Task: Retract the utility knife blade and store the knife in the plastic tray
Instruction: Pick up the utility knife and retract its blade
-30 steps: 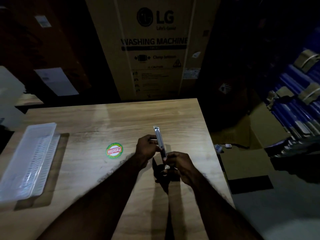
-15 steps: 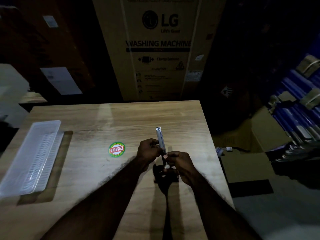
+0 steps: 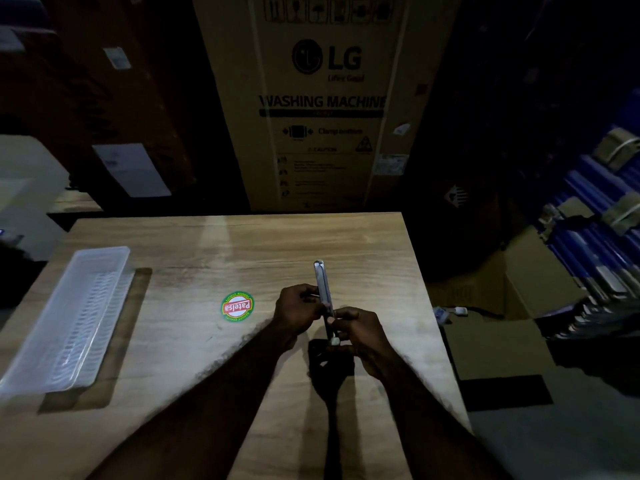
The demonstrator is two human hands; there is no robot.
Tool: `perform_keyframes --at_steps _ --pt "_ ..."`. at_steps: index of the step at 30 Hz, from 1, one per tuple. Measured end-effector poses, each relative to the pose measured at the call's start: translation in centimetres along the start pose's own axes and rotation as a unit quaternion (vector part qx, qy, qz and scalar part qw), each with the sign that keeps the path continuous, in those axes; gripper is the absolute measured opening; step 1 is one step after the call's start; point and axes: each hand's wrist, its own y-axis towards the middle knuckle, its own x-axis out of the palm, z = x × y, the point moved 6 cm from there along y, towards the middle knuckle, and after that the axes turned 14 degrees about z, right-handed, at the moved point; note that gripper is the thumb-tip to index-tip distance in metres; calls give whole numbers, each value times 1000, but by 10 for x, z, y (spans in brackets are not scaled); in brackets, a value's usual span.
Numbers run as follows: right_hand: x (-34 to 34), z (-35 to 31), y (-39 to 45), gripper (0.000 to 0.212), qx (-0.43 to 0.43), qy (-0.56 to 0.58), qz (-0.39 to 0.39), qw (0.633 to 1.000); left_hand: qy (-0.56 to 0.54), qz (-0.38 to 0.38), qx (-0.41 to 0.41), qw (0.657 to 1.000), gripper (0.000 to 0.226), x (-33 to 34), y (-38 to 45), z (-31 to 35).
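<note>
- my right hand (image 3: 358,336) slid a bit up the utility knife (image 3: 323,292), thumb now nearer my left hand (image 3: 298,311)
- less knife sticks out past my hands than a second ago
- head tipped slightly, so the surface (image 3: 242,251) sits lower in view

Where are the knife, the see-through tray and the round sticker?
utility knife (image 3: 320,278): head view, on its upper body above the hands.
plastic tray (image 3: 104,252): head view, on its far rim.
round sticker (image 3: 237,306): head view, on its red middle.
</note>
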Motion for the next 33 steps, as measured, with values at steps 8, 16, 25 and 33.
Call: perform_keyframes --at_steps 8,16,25,33 --pt "32 -45 -16 12 -57 -31 -28 997 -22 35 77 996 18 -38 2 36" --pt "92 -74 -45 19 -107 -61 -92 988 14 79 142 987 24 -115 -1 58" --pt "189 -45 -87 12 -142 -119 -166 968 52 132 129 981 14 -223 -17 18" --pt "282 -13 -108 11 -103 -160 -138 972 162 155 162 961 17 -312 -4 -22"
